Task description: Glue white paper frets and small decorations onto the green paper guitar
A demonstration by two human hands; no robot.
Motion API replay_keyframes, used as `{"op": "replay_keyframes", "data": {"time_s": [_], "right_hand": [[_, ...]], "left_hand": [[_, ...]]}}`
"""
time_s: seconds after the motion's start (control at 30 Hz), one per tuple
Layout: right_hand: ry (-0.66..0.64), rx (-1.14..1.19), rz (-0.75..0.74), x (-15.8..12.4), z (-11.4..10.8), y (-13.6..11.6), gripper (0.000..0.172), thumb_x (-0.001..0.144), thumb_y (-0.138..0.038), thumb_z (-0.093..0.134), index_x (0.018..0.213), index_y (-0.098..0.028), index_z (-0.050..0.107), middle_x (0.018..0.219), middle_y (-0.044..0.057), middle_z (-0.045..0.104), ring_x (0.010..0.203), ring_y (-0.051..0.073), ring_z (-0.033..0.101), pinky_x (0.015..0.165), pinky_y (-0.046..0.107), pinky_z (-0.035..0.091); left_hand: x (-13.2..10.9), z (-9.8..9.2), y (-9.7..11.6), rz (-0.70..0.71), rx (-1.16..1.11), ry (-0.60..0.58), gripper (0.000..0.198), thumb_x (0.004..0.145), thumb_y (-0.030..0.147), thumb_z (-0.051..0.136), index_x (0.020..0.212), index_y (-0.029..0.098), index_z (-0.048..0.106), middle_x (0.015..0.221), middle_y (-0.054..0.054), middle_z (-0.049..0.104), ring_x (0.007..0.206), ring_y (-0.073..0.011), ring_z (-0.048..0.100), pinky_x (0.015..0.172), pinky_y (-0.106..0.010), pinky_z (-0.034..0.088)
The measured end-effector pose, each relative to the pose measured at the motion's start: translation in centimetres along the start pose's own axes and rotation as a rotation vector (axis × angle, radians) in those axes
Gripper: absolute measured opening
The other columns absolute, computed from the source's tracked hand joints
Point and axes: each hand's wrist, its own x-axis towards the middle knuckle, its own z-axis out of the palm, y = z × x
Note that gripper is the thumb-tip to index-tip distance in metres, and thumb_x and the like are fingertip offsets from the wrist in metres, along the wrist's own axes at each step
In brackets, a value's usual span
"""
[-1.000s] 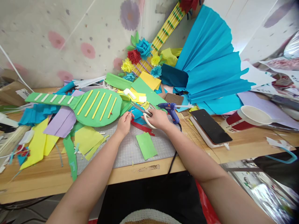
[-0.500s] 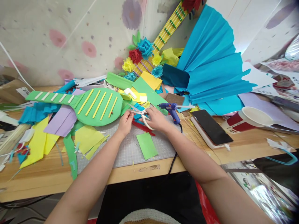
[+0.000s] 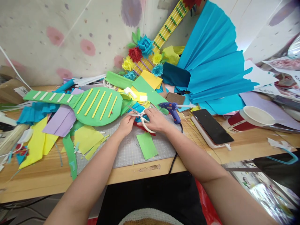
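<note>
White-handled scissors (image 3: 144,124) are in my right hand (image 3: 156,120), their blades spread and pointing left. Close to the blades, my left hand (image 3: 126,125) is closed, its fingertips pinched; whatever lies between them is too small to make out. Blue and red paper pieces lie behind and below the fingers. On the grey cutting mat (image 3: 125,151), a green paper piece (image 3: 147,146) rests in front of my hands. A green paper instrument shape (image 3: 98,106) with yellow strips lies to the left of my left hand.
Right of my hands are a purple glue gun (image 3: 172,109) with a black cord, a black phone (image 3: 212,127) and a paper cup (image 3: 250,120). A yellow paper guitar with flowers (image 3: 161,37) and a blue pleated paper fan (image 3: 213,56) stand behind. Paper scraps cover the left side.
The scissors have turned slightly in my right hand, and their blades are spread beside my left fingertips. The view has shifted a little.
</note>
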Motion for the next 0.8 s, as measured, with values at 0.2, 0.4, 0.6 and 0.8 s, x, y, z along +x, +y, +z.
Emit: {"op": "replay_keyframes", "data": {"time_s": [0.2, 0.4, 0.6, 0.8], "right_hand": [[0.014, -0.029, -0.005, 0.0, 0.4, -0.1, 0.053, 0.077, -0.06, 0.049, 0.099, -0.012, 0.052, 0.104, 0.015, 0.058, 0.098, 0.027, 0.05, 0.086, 0.036, 0.036], [0.001, -0.069, -0.056, -0.1, 1.1, -0.2, 0.036, 0.078, -0.037, 0.052, 0.101, -0.01, 0.05, 0.105, 0.017, 0.057, 0.098, 0.028, 0.049, 0.087, 0.036, 0.036], [0.031, -0.034, 0.071, 0.2, 1.4, -0.6, 0.028, 0.082, -0.035, 0.045, 0.099, -0.013, 0.051, 0.1, 0.014, 0.06, 0.093, 0.025, 0.053, 0.08, 0.033, 0.038], [0.01, -0.061, 0.15, 0.5, 1.0, -1.1, 0.03, 0.078, -0.042, 0.049, 0.094, -0.017, 0.054, 0.095, 0.01, 0.064, 0.086, 0.024, 0.058, 0.068, 0.03, 0.037]], "left_hand": [[0.1, -0.4, 0.8, 0.065, 0.096, -0.112, 0.022, 0.084, 0.031, 0.045, 0.081, 0.018, 0.063, 0.091, -0.006, 0.066, 0.089, -0.0192, 0.06, 0.087, -0.036, 0.045], [0.0, -0.3, 0.9, 0.091, 0.144, -0.155, 0.023, 0.084, 0.027, 0.042, 0.084, 0.018, 0.063, 0.09, -0.006, 0.067, 0.086, -0.0196, 0.06, 0.083, -0.034, 0.045], [0.1, -0.3, 1.4, 0.057, 0.143, -0.138, 0.027, 0.085, 0.034, 0.044, 0.07, 0.019, 0.061, 0.075, -0.003, 0.063, 0.073, -0.0171, 0.057, 0.073, -0.03, 0.045], [0.2, 0.0, 0.7, -0.011, 0.046, -0.071, 0.026, 0.082, 0.041, 0.049, 0.075, 0.019, 0.061, 0.073, -0.003, 0.062, 0.079, -0.0188, 0.058, 0.075, -0.032, 0.046]]}}
